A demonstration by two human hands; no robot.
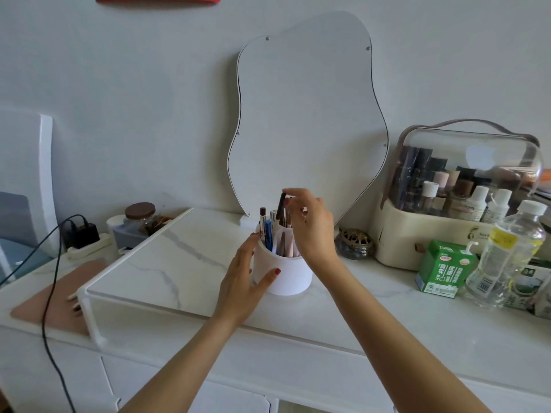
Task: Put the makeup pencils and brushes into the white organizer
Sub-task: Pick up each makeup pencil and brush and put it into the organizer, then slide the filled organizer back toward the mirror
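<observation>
Now my left hand [243,281] is against the left side of the white organizer [283,272], palm touching its wall, fingers spread and thumb across the front, so it braces the cup but is not closed around it. My right hand [310,228] is above the organizer, at its right and back side, w/ fingertips [293,193] pinching the top end of a dark pencil [281,208]. This pencil stands nearly upright, tilted a little, and its lower end is already inside the organizer.

Inside the organizer I see other items standing: a stick w/ brown cap [262,219] at the left, a blue pencil [268,235] next to it, and some pale pink ones [287,244] in the front compartment. Which compartment the dark pencil goes in, I cannot tell.

The organizer stands on a white marble-look shelf [167,257], near its right edge. Behind it a wavy mirror [307,114] leans at the wall. To the right, approx. well apart from my hands, are a small metal bowl [354,242], a clear-lid makeup box [459,189], a green carton [444,268] and a plastic bottle [507,251]. At left are a jar [140,217] and a black charger [83,234].
</observation>
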